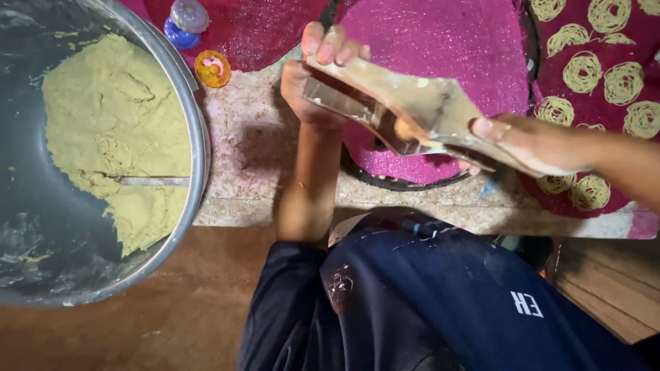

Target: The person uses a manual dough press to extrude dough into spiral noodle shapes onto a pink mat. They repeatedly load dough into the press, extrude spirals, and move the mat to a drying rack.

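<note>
Left hand [313,82] clenched on far end of a wooden press mould [405,113]; right hand [529,144] gripping its near handle, above the pink mat [440,41]. Likely rigid, light, dough-smeared; hold the ends.

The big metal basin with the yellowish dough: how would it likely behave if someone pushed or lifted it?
The metal basin looks wide and low, so it probably slides rather than tips. The thick mass of yellow dough heaped to one side likely makes it heavy and unevenly weighted. The thin rim seems rigid, but smeared inner walls could be slippery to grip.
</note>
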